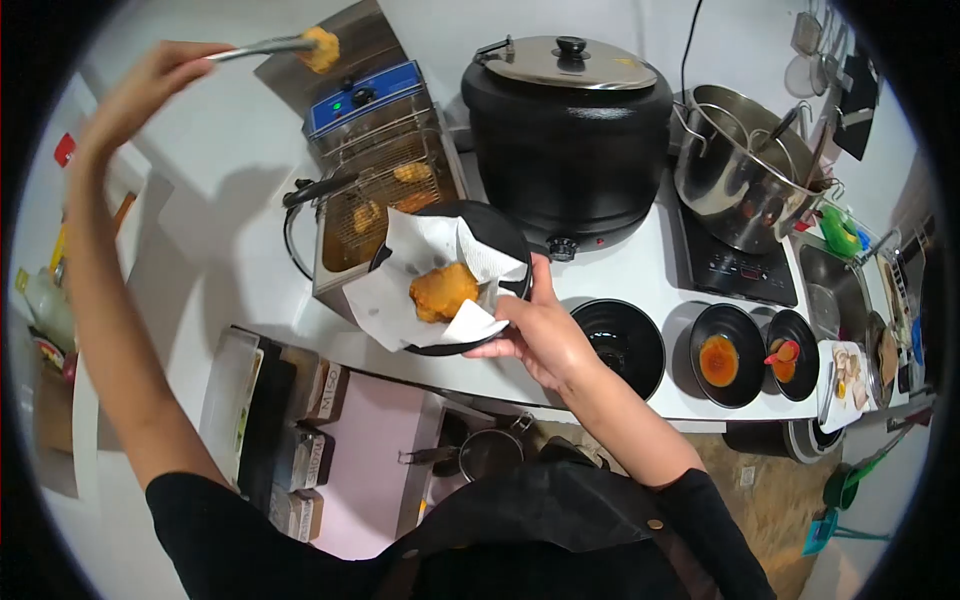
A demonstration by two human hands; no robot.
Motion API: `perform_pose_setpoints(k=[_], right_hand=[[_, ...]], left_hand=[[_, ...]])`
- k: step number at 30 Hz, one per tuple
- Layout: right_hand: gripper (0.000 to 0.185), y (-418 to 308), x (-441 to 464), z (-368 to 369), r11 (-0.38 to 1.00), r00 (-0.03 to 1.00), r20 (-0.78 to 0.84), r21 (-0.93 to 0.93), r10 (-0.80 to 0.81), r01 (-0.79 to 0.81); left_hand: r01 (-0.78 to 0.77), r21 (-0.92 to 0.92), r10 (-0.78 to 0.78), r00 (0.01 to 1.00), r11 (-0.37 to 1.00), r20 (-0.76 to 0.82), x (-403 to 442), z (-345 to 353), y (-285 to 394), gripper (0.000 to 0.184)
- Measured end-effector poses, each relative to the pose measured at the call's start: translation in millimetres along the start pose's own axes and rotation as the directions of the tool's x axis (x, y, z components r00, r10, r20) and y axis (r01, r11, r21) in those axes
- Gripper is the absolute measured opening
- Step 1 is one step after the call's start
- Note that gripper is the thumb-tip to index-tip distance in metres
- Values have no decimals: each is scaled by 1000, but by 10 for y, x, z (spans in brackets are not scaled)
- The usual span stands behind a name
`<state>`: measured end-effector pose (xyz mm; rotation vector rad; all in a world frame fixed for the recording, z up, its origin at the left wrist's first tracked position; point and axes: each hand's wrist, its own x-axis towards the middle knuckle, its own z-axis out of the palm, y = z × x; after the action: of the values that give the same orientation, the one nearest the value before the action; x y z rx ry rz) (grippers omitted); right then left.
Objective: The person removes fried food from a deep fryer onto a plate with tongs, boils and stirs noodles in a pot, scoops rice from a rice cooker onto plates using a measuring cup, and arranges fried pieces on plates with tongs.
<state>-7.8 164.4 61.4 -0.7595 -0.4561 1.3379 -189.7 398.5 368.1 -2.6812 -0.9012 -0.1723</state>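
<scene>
At the upper left, my left hand is closed round metal tongs, which grip a piece of fried food up in the air. My right hand holds the edge of a black bowl lined with white paper. One golden fried piece lies on the paper. Just behind the bowl is a fryer with a wire basket; several fried pieces are in it. The bowl hides part of the fryer.
A large black lidded pot stands right of the fryer. Further right, a steel pot sits on a black cooktop. An empty black bowl and two bowls with orange liquid line the counter's front.
</scene>
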Motion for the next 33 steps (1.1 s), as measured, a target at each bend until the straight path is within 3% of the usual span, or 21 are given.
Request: perform_pose_setpoints(k=[1, 2, 3, 5, 6, 7, 8, 9, 10, 12, 15, 16, 17, 19, 21, 22, 25, 26, 27, 29, 33], right_hand=[[67, -7, 12, 33, 1000, 1000, 14, 3, 10, -10], [67, -7, 9, 73, 1000, 999, 31, 4, 22, -22], [67, -15, 0, 116, 999, 998, 48, 3, 33, -33], [67, -39, -57, 204, 998, 996, 69, 13, 63, -64], [67, -20, -72, 230, 996, 992, 95, 20, 84, -86], [68, -1, -89, 243, 994, 988, 118, 29, 104, -108], [69, 21, -114, 252, 991, 983, 138, 37, 123, -129], [69, 38, -146, 252, 988, 978, 148, 29, 148, -154], [66, 58, -172, 249, 985, 974, 153, 25, 167, -173], [60, 100, -206, 235, 978, 966, 159, 19, 202, -207], [60, 111, -229, 170, 977, 968, 146, 29, 203, -210], [60, 106, -237, 141, 977, 970, 131, 32, 204, -210], [63, 87, -249, 114, 979, 975, 96, 18, 199, -202], [65, 46, -275, 33, 981, 980, 61, 42, 187, -190], [67, 18, -301, -66, 988, 989, 18, 36, 147, -148], [66, -2, -315, -104, 993, 993, 0, 15, 121, -121], [63, -81, -355, -168, 999, 998, -47, -18, 48, -49], [62, -92, -358, -184, 999, 998, -63, -13, 31, -32], [61, -99, -359, -199, 1000, 997, -80, -10, 14, -15], [56, -161, -378, -168, 1000, 992, -126, -19, 5, -7], [54, -182, -374, -180, 1000, 987, -158, -17, -14, 12]], left_hand=[[-32, -71, 29, 999, 997, -44, -289, -190, 17, 40], [74, 58, -71, 996, 996, -48, -591, -359, 173, 41], [25, 83, -17, 996, 996, -93, -898, -400, 189, 34], [53, -115, -62, 995, 992, -78, -1362, -350, 629, 24], [-100, -205, 43, 964, 974, -263, -1477, -102, 840, 27], [-206, -13, 201, 966, 978, -163, -1518, -55, 1082, 26], [-123, 40, 119, 989, 992, 87, -1442, -4, 1373, 23], [-109, 68, 93, 973, 992, 211, -1389, 148, 1500, 21], [-94, 128, 57, 962, 987, 266, -1392, 254, 1646, 22], [-64, 38, 49, 951, 997, 304, -1341, 352, 1737, 24], [-68, -78, 79, 986, 995, 147, -1254, 206, 1482, 26], [-18, 89, 12, 997, 996, 70, -1249, -2, 1476, 25], [72, 11, -71, 996, 997, -49, -1192, -91, 1247, 26], [62, -126, -83, 983, 990, -164, -822, -177, 749, 26], [120, 101, -107, 986, 988, -128, -266, -63, 439, 27], [53, 127, -41, 995, 990, -95, 49, 145, 237, 27], [-74, 58, 60, 974, 996, 220, 804, 947, -36, 30], [-25, -35, 37, 918, 999, 396, 979, 1137, 42, 31], [-66, -14, 64, 858, 998, 509, 1121, 1323, 103, 32], [-77, 3, 56, 749, 997, 660, 1414, 1717, 82, 33], [35, -109, 68, 592, 993, 803, 1590, 2167, 262, 34]])
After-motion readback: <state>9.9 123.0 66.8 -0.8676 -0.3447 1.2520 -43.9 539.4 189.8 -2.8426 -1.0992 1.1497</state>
